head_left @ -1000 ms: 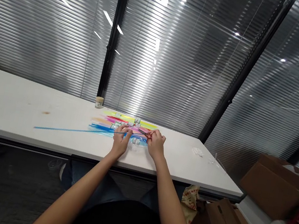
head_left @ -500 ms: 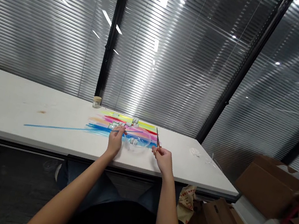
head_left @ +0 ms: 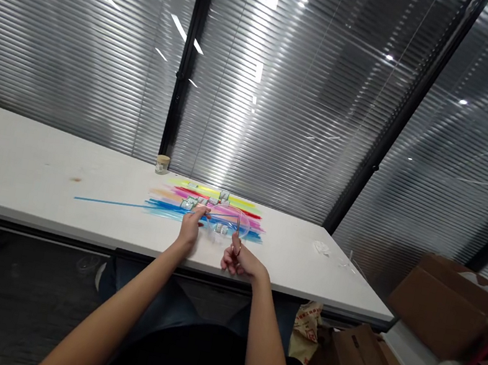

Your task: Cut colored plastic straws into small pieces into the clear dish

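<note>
While a long blue strip [head_left: 111,202] is pinched narrowly in the left hand [head_left: 190,228], at the near edge of the pile of coloured strips [head_left: 197,194], a pair of scissors [head_left: 237,242] is gripped in the right hand [head_left: 242,261], just in front of that pile. The blades are pointed away from the body, near the blue strip's right end; whether they touch it cannot be told. The strip's other end is stretched out left of the pile. A lidded jar [head_left: 162,165] is placed behind and left of it, crumpled white paper [head_left: 321,248] is laid to its right, all being carried by the white desk [head_left: 29,170].
</note>
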Motion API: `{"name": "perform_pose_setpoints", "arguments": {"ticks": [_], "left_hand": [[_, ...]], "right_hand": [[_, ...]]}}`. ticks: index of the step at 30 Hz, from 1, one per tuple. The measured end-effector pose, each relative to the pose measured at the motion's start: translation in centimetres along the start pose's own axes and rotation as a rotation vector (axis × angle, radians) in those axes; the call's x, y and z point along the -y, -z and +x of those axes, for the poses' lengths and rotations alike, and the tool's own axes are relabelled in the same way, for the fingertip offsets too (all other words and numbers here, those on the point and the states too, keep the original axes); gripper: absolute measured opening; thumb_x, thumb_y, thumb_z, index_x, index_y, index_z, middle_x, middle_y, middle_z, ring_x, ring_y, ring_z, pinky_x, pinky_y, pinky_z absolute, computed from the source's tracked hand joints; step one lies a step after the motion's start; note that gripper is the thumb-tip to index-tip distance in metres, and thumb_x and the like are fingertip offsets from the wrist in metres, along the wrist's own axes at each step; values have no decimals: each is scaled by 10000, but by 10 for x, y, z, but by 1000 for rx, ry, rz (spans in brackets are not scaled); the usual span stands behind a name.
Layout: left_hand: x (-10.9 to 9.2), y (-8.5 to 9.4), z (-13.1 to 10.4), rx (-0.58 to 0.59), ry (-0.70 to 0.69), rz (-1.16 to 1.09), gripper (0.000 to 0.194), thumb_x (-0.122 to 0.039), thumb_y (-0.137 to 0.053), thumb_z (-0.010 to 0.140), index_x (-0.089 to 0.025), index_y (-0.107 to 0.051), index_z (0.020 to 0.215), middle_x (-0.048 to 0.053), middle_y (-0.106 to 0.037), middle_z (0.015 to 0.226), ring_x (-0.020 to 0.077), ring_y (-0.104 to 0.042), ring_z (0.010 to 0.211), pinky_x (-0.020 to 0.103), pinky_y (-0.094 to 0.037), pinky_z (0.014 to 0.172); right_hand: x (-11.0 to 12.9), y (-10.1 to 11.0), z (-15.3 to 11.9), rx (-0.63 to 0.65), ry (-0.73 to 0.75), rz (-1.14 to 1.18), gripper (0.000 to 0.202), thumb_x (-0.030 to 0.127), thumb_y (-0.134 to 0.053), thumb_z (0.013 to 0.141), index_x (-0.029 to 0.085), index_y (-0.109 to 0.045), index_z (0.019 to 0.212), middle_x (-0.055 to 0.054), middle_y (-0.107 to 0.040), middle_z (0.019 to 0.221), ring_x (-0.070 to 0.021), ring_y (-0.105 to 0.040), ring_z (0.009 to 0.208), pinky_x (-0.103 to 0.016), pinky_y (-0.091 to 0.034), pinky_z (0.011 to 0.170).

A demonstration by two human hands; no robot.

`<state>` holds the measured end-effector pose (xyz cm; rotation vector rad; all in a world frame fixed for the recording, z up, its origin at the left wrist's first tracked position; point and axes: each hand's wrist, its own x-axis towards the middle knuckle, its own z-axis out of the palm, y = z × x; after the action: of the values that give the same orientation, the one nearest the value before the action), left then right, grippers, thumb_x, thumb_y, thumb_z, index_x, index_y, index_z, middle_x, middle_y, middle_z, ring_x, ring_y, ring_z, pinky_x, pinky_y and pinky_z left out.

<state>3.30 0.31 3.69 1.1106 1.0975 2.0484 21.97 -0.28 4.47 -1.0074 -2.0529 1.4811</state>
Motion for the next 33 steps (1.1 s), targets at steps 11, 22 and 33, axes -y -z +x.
{"name": "perform_pose_setpoints", "arguments": {"ticks": [11, 22, 33], "left_hand": [[1, 1, 1, 12, 33, 13, 291, -419, -569, 926, -137, -637, 895, 23, -645, 869, 157, -612, 803, 348, -502, 772], [4, 0, 1, 10, 15, 35, 290, -415, -573, 924, -137, -637, 870, 22, -643, 858, 171, -617, 848, 366, -501, 805], [2, 0, 0, 20, -12, 38, 290, -412, -576, 923, -138, -624, 842, 23, -643, 870, 167, -615, 841, 358, -505, 794]], "right_hand": [[-2, 2, 18, 88, -45, 74, 807, 785, -141, 900, 156, -404, 469, -58, -594, 555, -52, -451, 311, -197, -63, 309], [-5, 0, 21, 53, -47, 93, 794, 819, -181, 869, 166, -412, 480, -55, -589, 523, -54, -433, 311, -198, -77, 296], [-4, 0, 20, 65, -46, 66, 776, 740, -143, 935, 172, -394, 470, -35, -546, 463, -55, -432, 306, -201, -95, 306]]}}
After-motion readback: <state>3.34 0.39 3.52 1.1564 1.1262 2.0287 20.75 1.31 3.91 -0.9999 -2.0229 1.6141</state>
